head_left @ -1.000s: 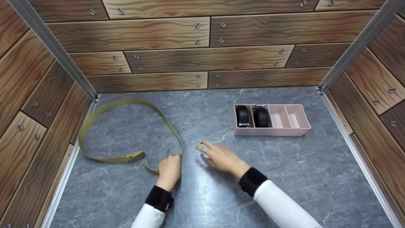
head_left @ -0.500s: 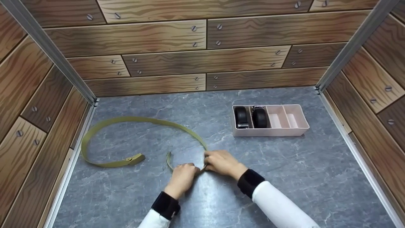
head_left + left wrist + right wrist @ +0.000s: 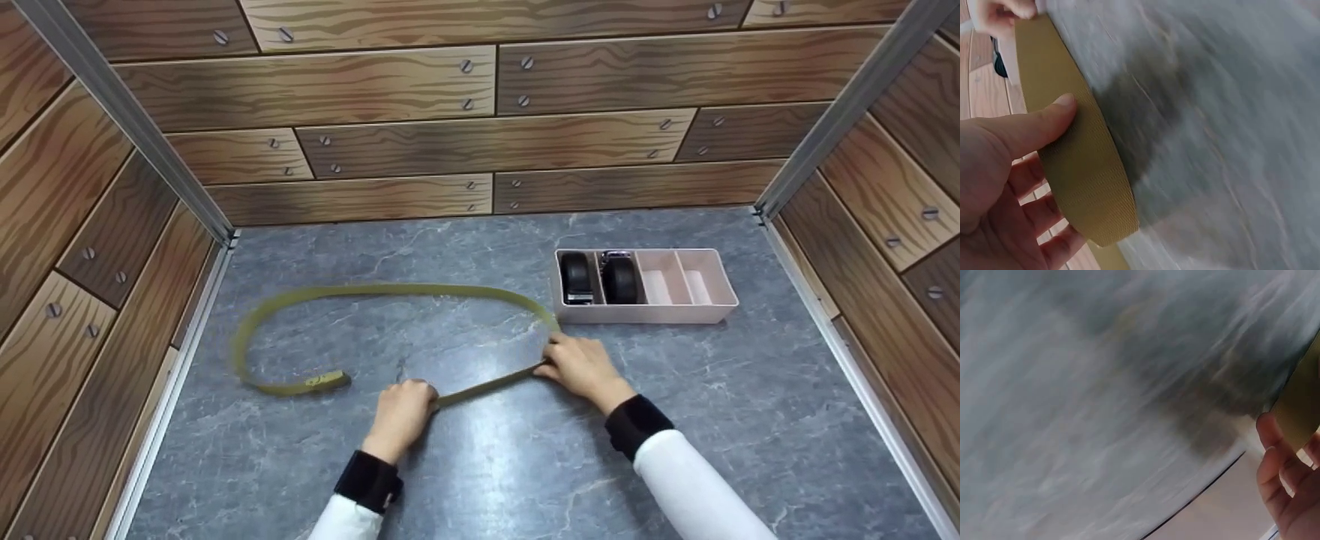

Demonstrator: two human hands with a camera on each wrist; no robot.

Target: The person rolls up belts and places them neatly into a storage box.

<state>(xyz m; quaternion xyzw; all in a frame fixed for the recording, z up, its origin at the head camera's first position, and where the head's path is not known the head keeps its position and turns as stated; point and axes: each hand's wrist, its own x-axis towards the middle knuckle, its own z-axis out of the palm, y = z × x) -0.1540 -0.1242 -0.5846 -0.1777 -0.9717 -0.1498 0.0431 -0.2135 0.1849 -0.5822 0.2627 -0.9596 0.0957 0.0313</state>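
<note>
An olive webbing belt (image 3: 390, 289) runs in a wide loop over the grey surface, its buckle end (image 3: 328, 380) lying at the left. Near the free end, my left hand (image 3: 403, 415) pinches the strap; in the left wrist view the thumb (image 3: 1053, 121) presses on its flat face with the fingers behind. My right hand (image 3: 583, 365) pinches the same belt further along, close to the front left corner of the pink box (image 3: 645, 313). Between the hands the strap is a nearly straight stretch. In the right wrist view, fingertips (image 3: 1268, 430) show at the strap's edge.
The pink box has several compartments; the two left ones hold rolled black belts (image 3: 576, 274), with metal buckles showing. Wood-plank patterned walls (image 3: 390, 142) enclose the surface at the back and both sides, with metal rails (image 3: 874, 112) along the corners.
My right hand came from beside the belt, took hold of it and drew it to the right toward the box. The loop has flattened and widened; the left hand now sits slightly back left.
</note>
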